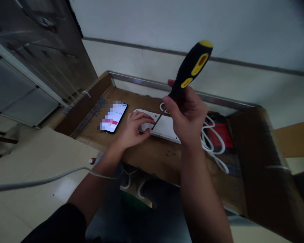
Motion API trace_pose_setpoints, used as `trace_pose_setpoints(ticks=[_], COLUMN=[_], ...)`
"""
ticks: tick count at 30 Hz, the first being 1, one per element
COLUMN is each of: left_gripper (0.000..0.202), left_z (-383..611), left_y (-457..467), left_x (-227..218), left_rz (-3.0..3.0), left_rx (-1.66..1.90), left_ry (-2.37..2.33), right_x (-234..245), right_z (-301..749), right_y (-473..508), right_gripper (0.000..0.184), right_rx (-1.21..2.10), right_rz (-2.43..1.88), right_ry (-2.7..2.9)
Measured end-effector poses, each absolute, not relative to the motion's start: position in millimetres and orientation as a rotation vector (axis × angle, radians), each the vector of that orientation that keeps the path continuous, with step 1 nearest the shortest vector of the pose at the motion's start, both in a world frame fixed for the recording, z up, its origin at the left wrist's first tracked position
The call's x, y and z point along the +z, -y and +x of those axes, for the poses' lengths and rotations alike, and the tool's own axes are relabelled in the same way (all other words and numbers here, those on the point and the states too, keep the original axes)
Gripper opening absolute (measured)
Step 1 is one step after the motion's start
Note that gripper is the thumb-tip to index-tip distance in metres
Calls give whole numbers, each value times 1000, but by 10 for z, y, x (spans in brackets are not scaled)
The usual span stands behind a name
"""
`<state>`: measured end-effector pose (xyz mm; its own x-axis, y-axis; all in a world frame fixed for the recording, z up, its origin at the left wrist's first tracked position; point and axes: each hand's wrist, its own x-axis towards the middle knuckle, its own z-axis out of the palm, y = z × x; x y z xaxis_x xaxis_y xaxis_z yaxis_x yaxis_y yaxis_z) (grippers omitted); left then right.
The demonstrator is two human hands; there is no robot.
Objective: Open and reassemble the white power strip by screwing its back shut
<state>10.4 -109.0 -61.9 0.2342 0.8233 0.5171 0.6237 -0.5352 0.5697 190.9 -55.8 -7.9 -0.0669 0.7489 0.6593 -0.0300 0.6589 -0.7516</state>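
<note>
My right hand (188,113) is closed round a black-and-yellow screwdriver (192,67), held tilted with its handle up and to the right. Its thin shaft runs down-left to a tip that rests on a white power strip (164,130). My left hand (133,128) lies on the left end of that strip, fingers curled and pressing it onto the brown cardboard (147,155).
A lit phone (114,117) lies left of the strip. White cable (212,145) coils at the right beside a red-and-black object (221,133). Small screws (170,153) lie on the cardboard. A grey cable (40,182) crosses the floor at left. Metal cabinet (35,50) at upper left.
</note>
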Motion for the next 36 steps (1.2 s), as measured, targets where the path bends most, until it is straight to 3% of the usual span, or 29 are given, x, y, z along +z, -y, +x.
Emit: trace_pose_setpoints(ticks=[3,11,15,19,25,32,36], left_gripper=[36,15,9,10,15,10,11], left_z=[103,147,152,171,209,211,208], left_y=[1091,1071,1063,1066,1063,1059,1047], left_x=[-606,-601,-603,-608,-640,-614,-621], left_rz=[2237,2193,2137,2077,2046,2132,2091], left_rx=[1225,1291,1316,1335,1379,1369,1398], left_ry=[-1318,-1266,-1262,-1313,-1363,-1281,-1247], right_x=[-57,-3,4,-16,-55,-55,-53], right_z=[1939,1944,1915,1908,1840,1842,1850], right_y=[570,599,607,601,599,575,575], right_gripper=[38,34,41,27,32,20,28], right_rx=[782,947,1055,1121,934,824,824], right_rz=[-619,-511,-478,-477,-510,-614,-586], right_ry=[1546,1544,1489,1527,1555,1574,1559])
